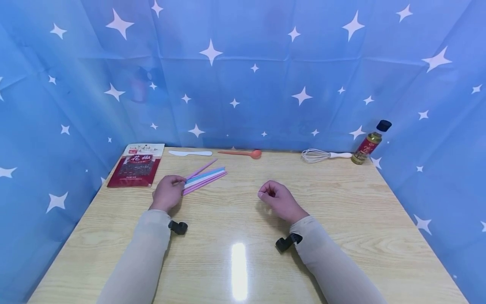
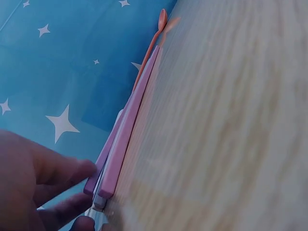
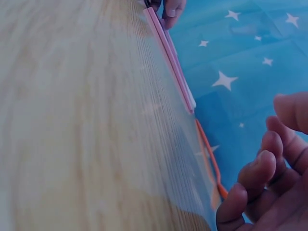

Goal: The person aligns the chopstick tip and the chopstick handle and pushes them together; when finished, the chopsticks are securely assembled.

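Note:
Several chopsticks (image 1: 203, 180) in pink, blue and white lie loosely fanned on the table, left of the middle. At their near-left ends is my left hand (image 1: 169, 193), its thumb and fingers pinching them. In the left wrist view, the fingertips (image 2: 86, 168) meet the thick, squared end of a pink chopstick (image 2: 126, 139). My right hand (image 1: 279, 200) hovers over the table to the right of the chopsticks, fingers loosely curled with nothing held. Its relaxed fingers (image 3: 257, 171) show in the right wrist view.
Along the table's back edge lie a red seasoning packet (image 1: 136, 166), a white knife (image 1: 190, 153), an orange spoon (image 1: 255, 154) and a whisk (image 1: 317, 155). An oil bottle (image 1: 367, 145) stands at the back right. A blue starry curtain (image 1: 243, 76) encloses the wooden table (image 1: 341, 202).

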Motion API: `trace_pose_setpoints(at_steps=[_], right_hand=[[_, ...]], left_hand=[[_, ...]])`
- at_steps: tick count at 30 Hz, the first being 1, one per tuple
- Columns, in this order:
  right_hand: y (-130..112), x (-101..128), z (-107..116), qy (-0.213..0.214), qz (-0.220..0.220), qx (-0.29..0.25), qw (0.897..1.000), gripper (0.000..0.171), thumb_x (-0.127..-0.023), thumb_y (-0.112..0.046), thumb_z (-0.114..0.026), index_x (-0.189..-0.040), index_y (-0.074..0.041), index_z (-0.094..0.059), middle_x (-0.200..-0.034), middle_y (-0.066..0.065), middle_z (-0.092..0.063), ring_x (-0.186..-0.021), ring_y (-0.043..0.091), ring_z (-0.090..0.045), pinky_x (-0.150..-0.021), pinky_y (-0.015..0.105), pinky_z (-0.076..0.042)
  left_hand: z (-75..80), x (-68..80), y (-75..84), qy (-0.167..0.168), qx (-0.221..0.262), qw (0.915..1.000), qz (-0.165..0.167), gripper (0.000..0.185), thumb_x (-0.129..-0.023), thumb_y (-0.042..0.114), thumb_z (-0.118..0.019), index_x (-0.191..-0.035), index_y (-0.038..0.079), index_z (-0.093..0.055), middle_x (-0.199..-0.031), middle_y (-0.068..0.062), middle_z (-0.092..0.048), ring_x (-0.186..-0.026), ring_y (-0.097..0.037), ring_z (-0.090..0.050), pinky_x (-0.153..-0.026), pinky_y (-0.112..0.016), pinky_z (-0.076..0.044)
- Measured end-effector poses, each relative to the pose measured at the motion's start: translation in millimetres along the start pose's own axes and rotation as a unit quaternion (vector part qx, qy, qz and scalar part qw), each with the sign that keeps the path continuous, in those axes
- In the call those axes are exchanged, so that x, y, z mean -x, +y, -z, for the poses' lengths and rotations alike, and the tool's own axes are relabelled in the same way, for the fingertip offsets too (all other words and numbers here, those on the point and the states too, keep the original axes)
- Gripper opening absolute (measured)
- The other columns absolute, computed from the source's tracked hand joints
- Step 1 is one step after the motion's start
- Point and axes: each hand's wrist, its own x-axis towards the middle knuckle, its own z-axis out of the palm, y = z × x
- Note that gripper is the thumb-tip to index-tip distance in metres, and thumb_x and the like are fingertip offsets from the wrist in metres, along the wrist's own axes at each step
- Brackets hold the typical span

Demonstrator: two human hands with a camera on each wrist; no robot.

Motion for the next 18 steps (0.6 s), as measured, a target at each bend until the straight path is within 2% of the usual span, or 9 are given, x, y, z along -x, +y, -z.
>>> trace_pose_setpoints(at_steps=[6, 9, 11, 15, 18], right_hand=[[1.2, -0.9, 0.1, -0.001, 0.002, 0.003, 1.0, 0.009, -0.104, -0.017, -0.066, -0.101, -0.009, -0.066, -0.086, 0.004, -0.058, -0.077, 0.022, -0.051, -0.071, 0.03, -0.044], [0.2, -1.6, 0.7, 0.002, 0.006, 0.005, 1.0, 0.008, -0.104, -0.017, -0.067, -0.101, -0.009, -0.066, -0.086, 0.005, -0.058, -0.077, 0.023, -0.051, -0.071, 0.03, -0.044], [0.0, -1.9, 0.9, 0.005, 0.007, 0.005, 1.0, 0.008, -0.104, -0.017, -0.067, -0.101, -0.009, -0.067, -0.086, 0.005, -0.058, -0.077, 0.023, -0.051, -0.071, 0.03, -0.044], [-0.2, -1.4, 0.5, 0.002, 0.004, 0.002, 1.0, 0.008, -0.104, -0.016, -0.066, -0.101, -0.009, -0.066, -0.086, 0.005, -0.058, -0.077, 0.023, -0.05, -0.07, 0.03, -0.043], [0.3, -0.9, -0.3, 0.001, 0.004, 0.002, 1.0, 0.008, -0.104, -0.016, -0.066, -0.101, -0.009, -0.066, -0.086, 0.004, -0.058, -0.076, 0.022, -0.05, -0.069, 0.029, -0.043]], left_hand=[[5.2, 1.4, 0.9, -0.017, -0.005, 0.9998, 0.0, 0.042, -0.11, 0.031, -0.049, -0.142, 0.008, -0.063, -0.153, -0.019, -0.054, -0.145, -0.041, -0.044, -0.119, -0.065, -0.022], [7.5, 0.4, 1.1, -0.025, -0.002, 0.9996, -0.013, 0.044, -0.11, 0.03, -0.05, -0.147, 0.007, -0.058, -0.154, -0.02, -0.053, -0.145, -0.041, -0.044, -0.119, -0.064, -0.026], [8.0, -1.1, 1.0, -0.032, -0.006, 0.9992, -0.022, 0.047, -0.109, 0.03, -0.051, -0.15, 0.007, -0.054, -0.155, -0.019, -0.051, -0.146, -0.041, -0.043, -0.12, -0.065, -0.024], [8.2, -3.9, -0.6, -0.053, -0.05, 0.9967, -0.036, 0.06, -0.106, 0.031, -0.057, -0.159, 0.008, -0.043, -0.163, -0.021, -0.041, -0.151, -0.044, -0.035, -0.119, -0.071, -0.019], [7.8, -4.7, -1.1, -0.064, -0.091, 0.9932, -0.032, 0.068, -0.103, 0.032, -0.063, -0.162, 0.007, -0.039, -0.166, -0.024, -0.032, -0.151, -0.048, -0.031, -0.118, -0.072, -0.02]])
